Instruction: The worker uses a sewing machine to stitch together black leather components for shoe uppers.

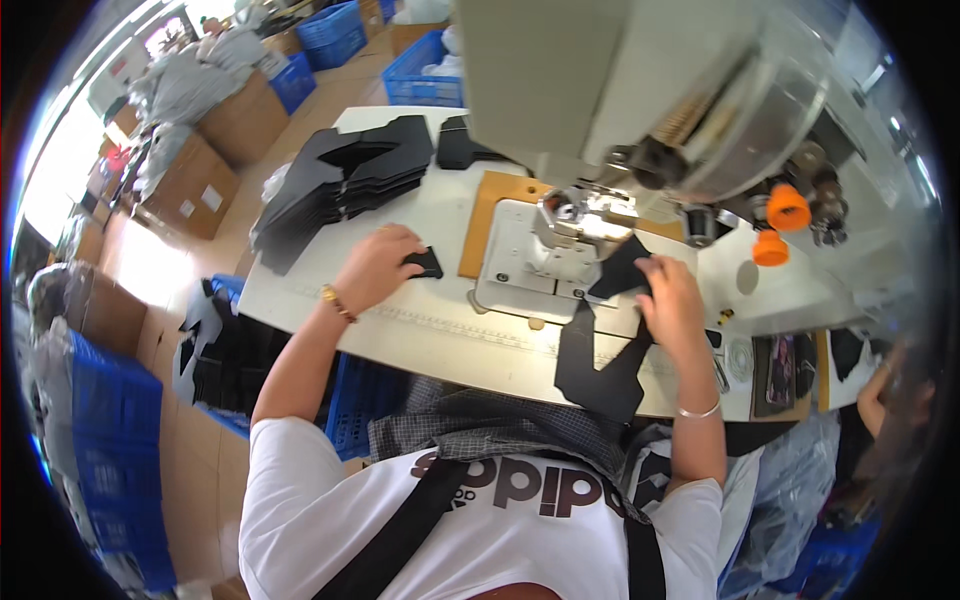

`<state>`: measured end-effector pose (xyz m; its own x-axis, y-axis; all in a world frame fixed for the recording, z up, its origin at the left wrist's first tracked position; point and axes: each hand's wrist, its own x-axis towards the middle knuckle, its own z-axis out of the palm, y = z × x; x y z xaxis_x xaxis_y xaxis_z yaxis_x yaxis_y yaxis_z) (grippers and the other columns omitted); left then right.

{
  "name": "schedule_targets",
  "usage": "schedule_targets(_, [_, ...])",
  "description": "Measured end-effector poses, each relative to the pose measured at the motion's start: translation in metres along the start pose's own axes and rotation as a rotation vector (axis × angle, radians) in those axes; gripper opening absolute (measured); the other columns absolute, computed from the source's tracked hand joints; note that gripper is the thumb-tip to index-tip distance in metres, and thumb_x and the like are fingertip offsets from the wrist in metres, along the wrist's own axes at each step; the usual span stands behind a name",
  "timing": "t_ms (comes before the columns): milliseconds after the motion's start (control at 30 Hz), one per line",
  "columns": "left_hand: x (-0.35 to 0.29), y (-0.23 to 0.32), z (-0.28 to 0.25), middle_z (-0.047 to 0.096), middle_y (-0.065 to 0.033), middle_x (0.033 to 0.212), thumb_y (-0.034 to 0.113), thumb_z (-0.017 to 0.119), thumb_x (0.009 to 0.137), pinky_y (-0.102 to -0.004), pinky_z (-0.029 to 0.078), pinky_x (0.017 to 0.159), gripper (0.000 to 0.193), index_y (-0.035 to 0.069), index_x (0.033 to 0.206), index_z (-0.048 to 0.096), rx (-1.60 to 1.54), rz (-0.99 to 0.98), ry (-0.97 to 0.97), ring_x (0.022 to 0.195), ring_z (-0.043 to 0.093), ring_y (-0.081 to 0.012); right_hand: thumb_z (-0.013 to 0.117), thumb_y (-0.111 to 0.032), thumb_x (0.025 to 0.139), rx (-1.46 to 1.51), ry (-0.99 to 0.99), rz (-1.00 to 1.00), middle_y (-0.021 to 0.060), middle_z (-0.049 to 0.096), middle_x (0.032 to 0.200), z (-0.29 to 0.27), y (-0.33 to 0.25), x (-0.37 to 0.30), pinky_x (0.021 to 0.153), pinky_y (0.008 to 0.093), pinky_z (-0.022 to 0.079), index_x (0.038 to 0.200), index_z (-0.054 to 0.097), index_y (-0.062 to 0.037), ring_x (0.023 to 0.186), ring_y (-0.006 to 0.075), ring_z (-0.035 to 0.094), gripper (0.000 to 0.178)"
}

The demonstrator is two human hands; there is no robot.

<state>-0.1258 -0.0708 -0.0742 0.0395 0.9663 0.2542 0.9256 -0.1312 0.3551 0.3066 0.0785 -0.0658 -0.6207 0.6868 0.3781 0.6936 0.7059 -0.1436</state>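
Observation:
A sewing machine [575,235] with a metal head and a pale base plate stands on the white table. My right hand [670,300] is closed on a black cut piece [622,270] at the right side of the machine's foot. Its lower part, a forked black panel [603,370], hangs toward the table's front edge; whether the two are joined I cannot tell. Left of the plate, my left hand [378,268] pinches a small black piece [426,263] against the tabletop, its fingertips partly covering it.
A stack of black cut panels [350,180] lies at the table's far left, with more black pieces [465,145] beside it. Below the left edge, a blue crate holds black pieces [235,355]. Orange knobs [788,208] stick out from the machine. A phone [780,370] lies at right, near another person's arm [878,395].

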Motion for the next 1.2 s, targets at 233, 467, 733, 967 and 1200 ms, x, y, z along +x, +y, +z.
schedule_targets(233, [0.009,-0.004,0.011,0.069,-0.0134,0.109,0.016,0.081,0.08,-0.043,0.052,0.096,0.03,0.002,0.106,0.075,-0.008,-0.046,-0.123,0.109,0.064,-0.0345,0.086,-0.015,0.078,-0.058,-0.296,-0.049,0.0175,0.068,0.108,0.009,0.04,0.04,0.098,0.0472,0.052,0.145,0.059,-0.0163,0.111,0.0387,0.06,0.073])
schedule_targets(467, [0.01,-0.018,0.011,0.07,-0.0141,0.111,0.014,0.08,0.082,-0.0416,0.053,0.094,0.027,0.0,0.105,0.077,-0.111,-0.038,-0.142,0.105,0.065,-0.0342,0.079,-0.005,0.079,-0.06,-0.095,0.112,0.019,0.054,0.122,-0.012,0.022,0.004,0.093,0.049,0.054,0.132,0.052,-0.0037,0.115,0.0406,0.056,0.059])
schedule_targets(733, [0.017,-0.009,0.006,0.069,-0.0142,0.108,0.011,0.081,0.081,-0.0415,0.053,0.093,0.025,-0.001,0.103,0.077,-0.152,-0.137,-0.177,0.104,0.065,-0.0341,0.07,-0.003,0.086,0.211,0.385,0.186,0.0234,0.057,0.119,-0.026,-0.026,-0.056,0.09,0.0485,0.05,0.137,0.049,-0.0002,0.108,0.0432,0.059,0.055])
schedule_targets(967, [0.017,-0.006,0.01,0.068,-0.0124,0.104,0.012,0.081,0.081,-0.043,0.053,0.09,0.022,0.001,0.098,0.076,-0.054,-0.067,-0.117,0.1,0.065,-0.0344,0.069,-0.003,0.084,0.068,0.53,-0.449,0.0207,0.07,0.12,-0.059,-0.071,-0.031,0.097,0.0454,0.059,0.109,0.074,0.007,0.111,0.0375,0.07,0.027])
schedule_targets(1200, [0.014,0.009,0.013,0.068,-0.0114,0.103,0.014,0.078,0.083,-0.0437,0.053,0.089,0.018,0.003,0.097,0.076,0.15,-0.061,-0.144,0.101,0.065,-0.033,0.075,-0.008,0.079,0.017,0.478,-0.714,0.0104,0.07,0.109,-0.085,-0.094,0.035,0.08,0.0344,0.06,0.107,0.073,-0.0047,0.099,0.0246,0.07,0.028])
